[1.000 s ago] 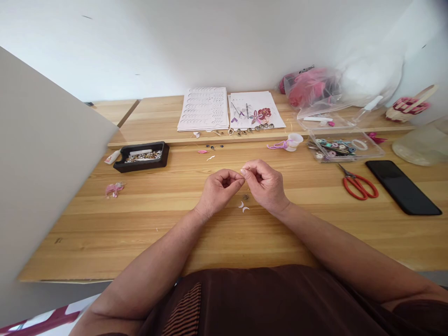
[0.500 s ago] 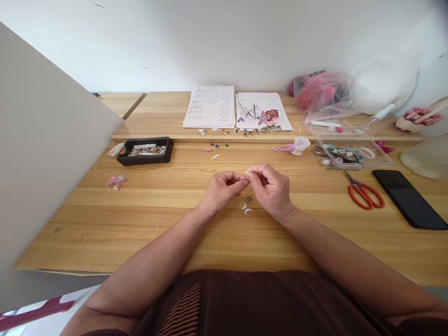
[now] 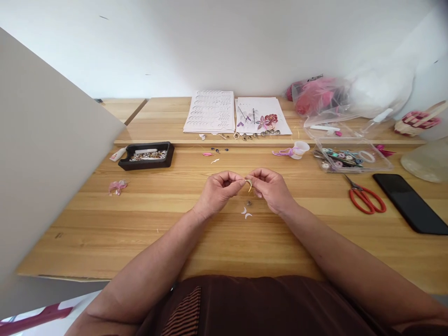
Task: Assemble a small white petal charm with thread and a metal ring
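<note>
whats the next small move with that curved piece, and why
Perhaps shift the right hand down to steady the lower end of the curved piece, since this hand and the left hand appear to pinch its top, while the lower end seems to hang free.

The wood-grained table stands in soft light before a white wall bearing small dark marks. A raised wooden ledge runs along the table's far side; a plain grey panel rises beside the table's left end.
</note>
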### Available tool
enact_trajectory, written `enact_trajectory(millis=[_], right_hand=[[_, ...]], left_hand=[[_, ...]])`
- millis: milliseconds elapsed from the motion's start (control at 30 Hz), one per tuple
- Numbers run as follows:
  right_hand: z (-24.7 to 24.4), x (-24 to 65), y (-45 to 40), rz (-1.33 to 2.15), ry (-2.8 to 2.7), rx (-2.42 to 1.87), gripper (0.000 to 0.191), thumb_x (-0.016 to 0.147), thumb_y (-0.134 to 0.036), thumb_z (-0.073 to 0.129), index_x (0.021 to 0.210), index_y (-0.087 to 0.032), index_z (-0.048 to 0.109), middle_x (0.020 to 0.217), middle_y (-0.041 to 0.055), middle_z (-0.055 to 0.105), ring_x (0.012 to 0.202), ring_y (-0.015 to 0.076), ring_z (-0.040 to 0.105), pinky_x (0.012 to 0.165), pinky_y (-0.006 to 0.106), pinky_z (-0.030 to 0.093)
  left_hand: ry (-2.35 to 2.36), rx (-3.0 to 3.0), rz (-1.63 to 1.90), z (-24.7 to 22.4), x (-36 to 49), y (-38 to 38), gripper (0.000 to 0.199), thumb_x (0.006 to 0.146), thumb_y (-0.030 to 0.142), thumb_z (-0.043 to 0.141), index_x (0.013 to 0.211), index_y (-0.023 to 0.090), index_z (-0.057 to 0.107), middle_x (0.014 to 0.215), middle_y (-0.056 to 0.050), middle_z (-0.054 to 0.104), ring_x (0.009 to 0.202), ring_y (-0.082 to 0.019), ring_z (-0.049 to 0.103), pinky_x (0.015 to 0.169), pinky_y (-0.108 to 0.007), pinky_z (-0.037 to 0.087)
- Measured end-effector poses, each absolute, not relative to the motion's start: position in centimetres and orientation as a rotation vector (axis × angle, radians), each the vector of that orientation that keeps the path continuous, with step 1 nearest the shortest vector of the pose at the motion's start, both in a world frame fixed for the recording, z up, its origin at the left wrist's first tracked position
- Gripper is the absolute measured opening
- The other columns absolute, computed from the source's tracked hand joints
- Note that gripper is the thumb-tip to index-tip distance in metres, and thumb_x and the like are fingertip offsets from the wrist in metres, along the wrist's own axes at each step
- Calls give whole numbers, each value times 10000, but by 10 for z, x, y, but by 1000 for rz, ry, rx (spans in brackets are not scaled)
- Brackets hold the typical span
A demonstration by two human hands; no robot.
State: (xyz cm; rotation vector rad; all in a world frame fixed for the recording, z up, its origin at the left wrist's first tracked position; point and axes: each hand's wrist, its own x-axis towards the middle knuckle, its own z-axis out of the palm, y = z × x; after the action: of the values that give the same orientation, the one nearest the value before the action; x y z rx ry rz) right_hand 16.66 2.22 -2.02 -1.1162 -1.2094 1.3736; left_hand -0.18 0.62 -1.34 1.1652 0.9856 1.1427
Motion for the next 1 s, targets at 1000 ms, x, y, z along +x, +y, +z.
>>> enact_trajectory(millis=[1000], right_hand=[[-16, 172, 21, 1321, -1332, -1118, 304, 688, -434, 810, 749, -177, 659, 603, -43, 555, 495, 73, 377, 457, 237, 299]], left_hand=[[950, 1298, 1180, -8, -7, 9, 296, 746, 413, 798, 751, 152, 659, 669, 7, 609, 578, -78, 466, 564, -226, 383]])
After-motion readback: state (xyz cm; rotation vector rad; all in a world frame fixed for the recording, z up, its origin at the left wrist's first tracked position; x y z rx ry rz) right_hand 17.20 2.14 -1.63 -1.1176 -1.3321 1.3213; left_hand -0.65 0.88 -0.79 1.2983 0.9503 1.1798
